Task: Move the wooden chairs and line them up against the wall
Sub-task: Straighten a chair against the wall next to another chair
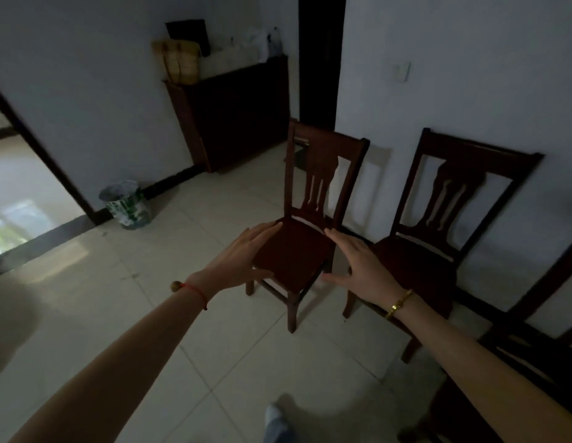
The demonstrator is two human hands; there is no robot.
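Note:
A dark wooden chair (297, 247) stands on the tiled floor a little out from the white wall (470, 75), turned slightly left. My left hand (243, 255) lies flat along the seat's left edge, fingers spread. My right hand (358, 266) is at the seat's right edge, fingers apart, gripping nothing. A second wooden chair (438, 260) stands to the right with its back against the wall. Part of a third chair (534, 353) shows at the far right edge.
A dark wooden cabinet (233, 119) with a basket and bags on top stands at the back. A green and white bin (126, 203) sits by an open doorway (19, 199) on the left. A dark doorway (321, 59) is behind the chair. My foot (275, 420) is at the bottom.

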